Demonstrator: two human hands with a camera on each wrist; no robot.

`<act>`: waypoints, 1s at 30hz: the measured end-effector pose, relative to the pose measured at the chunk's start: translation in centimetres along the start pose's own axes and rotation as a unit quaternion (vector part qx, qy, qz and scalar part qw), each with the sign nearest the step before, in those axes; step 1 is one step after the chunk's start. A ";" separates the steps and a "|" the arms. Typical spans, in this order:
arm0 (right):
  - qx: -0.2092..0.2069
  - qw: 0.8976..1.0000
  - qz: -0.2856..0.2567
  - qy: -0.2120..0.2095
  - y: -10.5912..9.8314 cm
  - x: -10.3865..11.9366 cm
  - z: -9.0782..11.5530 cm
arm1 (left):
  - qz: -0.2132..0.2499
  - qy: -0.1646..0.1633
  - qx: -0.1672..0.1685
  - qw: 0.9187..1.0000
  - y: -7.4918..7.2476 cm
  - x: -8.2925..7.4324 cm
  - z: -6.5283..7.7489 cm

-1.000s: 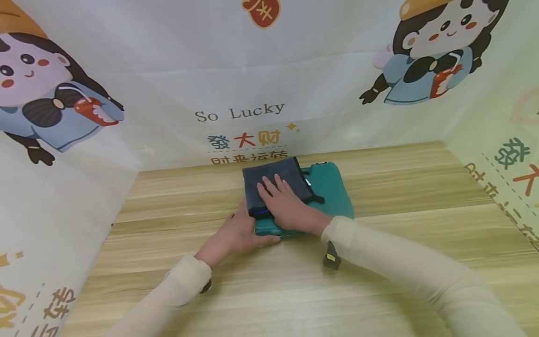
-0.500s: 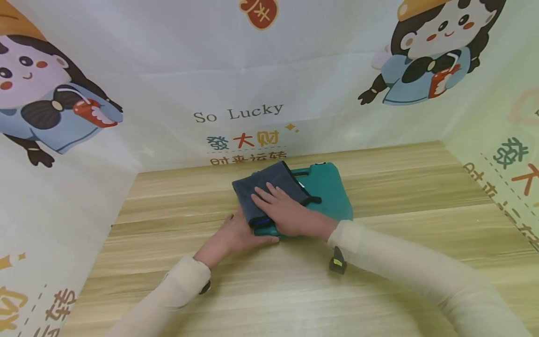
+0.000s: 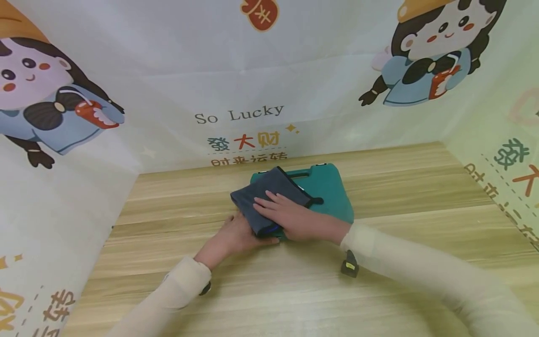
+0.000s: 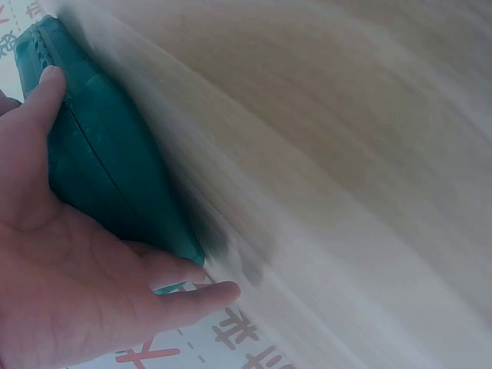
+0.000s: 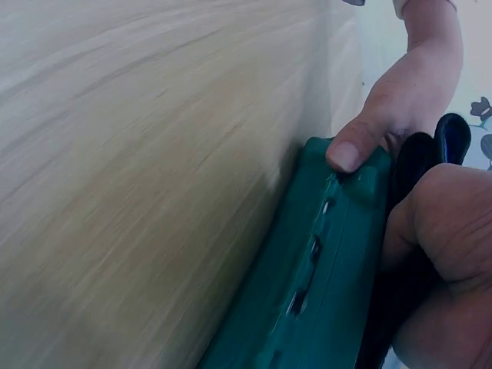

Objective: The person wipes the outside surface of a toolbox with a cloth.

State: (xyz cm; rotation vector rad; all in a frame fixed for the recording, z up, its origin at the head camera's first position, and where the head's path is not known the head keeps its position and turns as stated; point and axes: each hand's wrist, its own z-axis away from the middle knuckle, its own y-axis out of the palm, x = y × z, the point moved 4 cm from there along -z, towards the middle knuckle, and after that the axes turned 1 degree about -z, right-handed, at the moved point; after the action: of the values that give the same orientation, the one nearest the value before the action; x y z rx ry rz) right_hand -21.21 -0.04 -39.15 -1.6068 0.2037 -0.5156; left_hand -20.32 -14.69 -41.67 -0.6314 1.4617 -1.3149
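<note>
A teal hard case [image 3: 334, 192] lies flat on the wooden table, its handle side facing the wall. On its left part is a folded dark grey-blue cloth [image 3: 252, 194] with black edging and a small loop. My right hand [image 3: 296, 217] presses the cloth with fingers extended; in the right wrist view its thumb [image 5: 453, 215] lies against the cloth. My left hand [image 3: 236, 234] holds the case's near left corner. In the left wrist view the thumb rests on the seam of the case [image 4: 108, 161] and the other fingers lie along its end. The cloth hides part of the left hand's fingers.
The wooden table [image 3: 400, 262] extends around the case. Behind it rises a white printed sheet [image 3: 168, 84], which also covers both sides. A small dark device [image 3: 349, 265] hangs below the right cuff.
My right hand has drawn the cloth toward me, turning it and uncovering the case's far edge and handle. The left hand and the case have hardly moved.
</note>
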 end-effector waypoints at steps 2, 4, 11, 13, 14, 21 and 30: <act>-0.004 1.000 -0.012 -0.017 0.0 -0.1 0.5 | -0.012 0.002 0.004 1.000 0.1 0.0 0.0; -0.010 0.999 -0.031 -0.034 -0.1 -0.4 1.0 | -0.026 -0.001 0.010 1.000 0.1 0.1 -0.1; -0.033 0.988 -0.106 -0.106 -0.9 -1.5 2.1 | -0.034 -0.006 0.018 0.999 0.2 0.1 0.1; -0.033 0.985 -0.119 -0.119 -1.1 -1.9 2.3 | -0.025 -0.003 0.009 1.000 0.2 0.0 0.2; -0.031 0.984 -0.127 -0.121 -1.2 -2.2 2.4 | -0.021 -0.002 0.006 1.000 0.1 -0.1 0.2; -0.010 0.970 -0.211 -0.119 -2.2 -3.4 3.2 | 0.009 -0.019 -0.012 1.000 0.2 -0.1 0.0; 0.025 0.964 -0.247 -0.097 -3.7 -4.4 4.3 | -0.007 -0.058 0.010 0.998 0.4 0.3 -0.1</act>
State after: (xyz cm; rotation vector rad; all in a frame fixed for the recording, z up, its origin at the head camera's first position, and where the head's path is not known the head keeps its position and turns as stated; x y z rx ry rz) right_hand -23.79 6.13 -36.58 -1.6468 -0.3662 -0.7307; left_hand -20.47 -14.82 -42.13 -0.6958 1.3509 -1.2807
